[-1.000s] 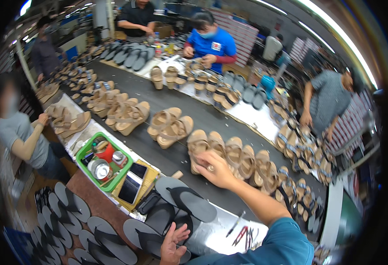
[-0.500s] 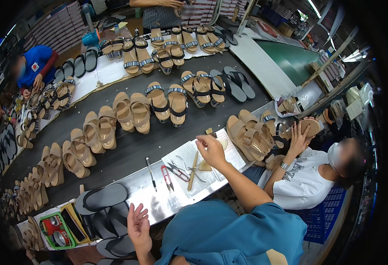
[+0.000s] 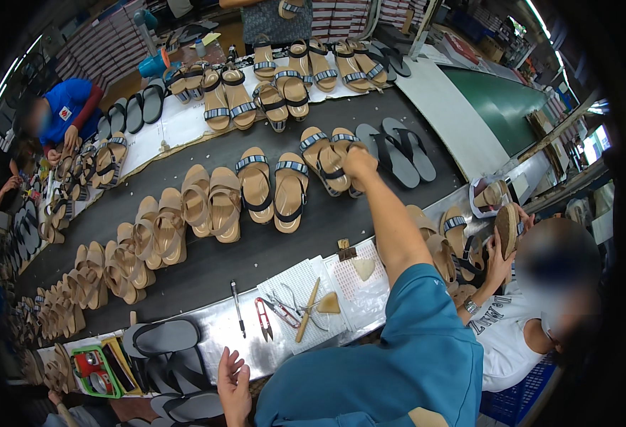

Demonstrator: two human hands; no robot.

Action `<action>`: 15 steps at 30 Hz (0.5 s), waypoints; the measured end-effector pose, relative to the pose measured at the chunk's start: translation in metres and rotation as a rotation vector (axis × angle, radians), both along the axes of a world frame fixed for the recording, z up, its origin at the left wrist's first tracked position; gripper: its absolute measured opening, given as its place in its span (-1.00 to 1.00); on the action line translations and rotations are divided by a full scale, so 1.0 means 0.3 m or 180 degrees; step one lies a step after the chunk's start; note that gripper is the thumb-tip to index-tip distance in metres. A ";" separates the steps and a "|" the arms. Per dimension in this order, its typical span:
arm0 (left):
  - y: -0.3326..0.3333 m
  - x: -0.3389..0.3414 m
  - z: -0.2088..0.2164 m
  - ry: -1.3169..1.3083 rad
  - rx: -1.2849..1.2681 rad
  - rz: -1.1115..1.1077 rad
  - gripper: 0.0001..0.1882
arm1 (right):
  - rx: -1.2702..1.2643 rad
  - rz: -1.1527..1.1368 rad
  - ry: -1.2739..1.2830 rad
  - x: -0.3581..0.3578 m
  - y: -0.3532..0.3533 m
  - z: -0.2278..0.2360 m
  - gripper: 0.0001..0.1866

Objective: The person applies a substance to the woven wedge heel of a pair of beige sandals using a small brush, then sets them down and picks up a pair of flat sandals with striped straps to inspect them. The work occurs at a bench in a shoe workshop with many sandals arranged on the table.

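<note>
My right arm reaches far out over the dark conveyor belt (image 3: 313, 242). At its end my right hand (image 3: 361, 165) is closed on a tan sandal (image 3: 344, 136) with a striped toe strap; the hand hides the sandal's lower part and my fingertips. Its matching sandal (image 3: 319, 151) lies just to the left, also on the belt. A pair of grey flip-flops (image 3: 405, 162) lies to the right of my hand. My left hand (image 3: 235, 384) is held low by my body, fingers apart and holding nothing, beside dark grey flip-flops (image 3: 185, 370).
On the metal bench lie a pen (image 3: 237, 309), red-handled snips (image 3: 264, 319), pliers and a wooden stick (image 3: 307, 311) on paper sheets. Tan sandals line the belt. A green basket (image 3: 96, 373) stands left. A co-worker (image 3: 502, 327) at right holds a sandal; others work across the belt.
My right hand has moved from above the bench papers out to the striped-strap sandal on the belt and closed on it. My left hand has dropped slightly. The view has shifted.
</note>
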State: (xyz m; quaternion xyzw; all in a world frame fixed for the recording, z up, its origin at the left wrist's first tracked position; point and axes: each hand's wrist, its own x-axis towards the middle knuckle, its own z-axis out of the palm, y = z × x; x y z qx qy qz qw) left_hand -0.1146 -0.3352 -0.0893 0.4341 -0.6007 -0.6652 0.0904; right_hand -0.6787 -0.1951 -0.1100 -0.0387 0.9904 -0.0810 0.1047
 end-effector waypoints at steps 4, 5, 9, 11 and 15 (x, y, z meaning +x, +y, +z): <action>-0.020 -0.027 0.036 0.0098 -0.0003 -0.0220 -0.38 | -0.0027 0.0541 0.0482 0.008 0.041 0.142 -0.63; -0.026 -0.041 0.060 0.0059 -0.0061 -0.0354 -0.38 | -0.0123 0.0640 0.0623 0.050 0.055 0.212 -0.65; -0.059 -0.103 0.085 0.0614 0.0011 -0.0918 -0.40 | -0.0841 0.1438 0.1596 0.409 0.076 0.517 -0.69; -0.058 -0.168 0.107 0.1051 0.0288 -0.1151 -0.40 | -0.1054 0.1611 0.1737 0.603 0.080 0.631 -0.68; -0.054 -0.291 0.117 0.2286 0.1272 -0.0854 -0.05 | -0.1868 0.2459 0.2146 0.932 0.026 0.668 -0.81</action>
